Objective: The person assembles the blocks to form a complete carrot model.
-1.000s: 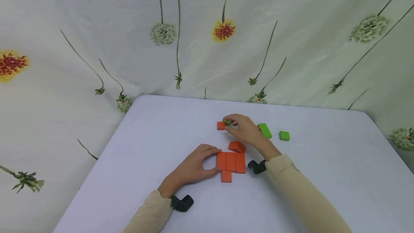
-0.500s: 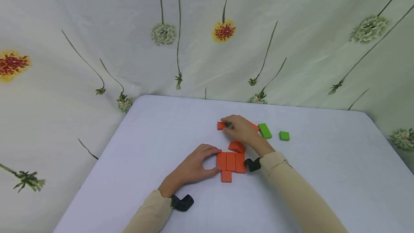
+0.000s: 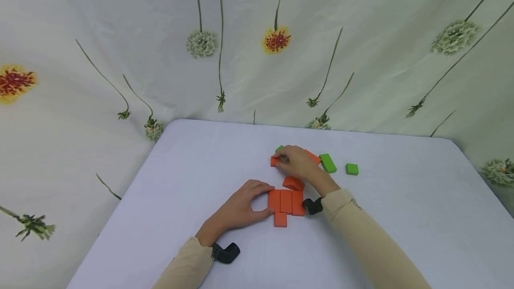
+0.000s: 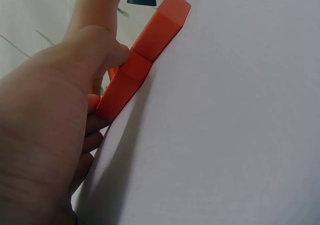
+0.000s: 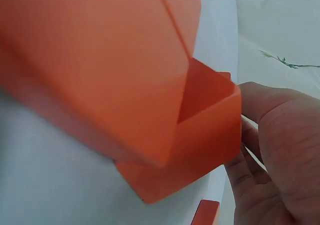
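On white table (image 3: 201, 159): hands (image 3: 244, 203) grip orange blocks (image 3: 286, 201), green blocks (image 3: 328, 163) nearby.

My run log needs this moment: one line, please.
left hand: holds row's left orange block | right hand: pinches far small orange block

You can read no text, number or brand anywhere here. The small dark marking (image 3: 356, 204) on your right sleeve (image 3: 371, 237) is too tiny to make out.

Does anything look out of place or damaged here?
Slightly: the curved block sits askew behind the row of three orange blocks, angled rather than square to their edges. No spill or damage is visible.
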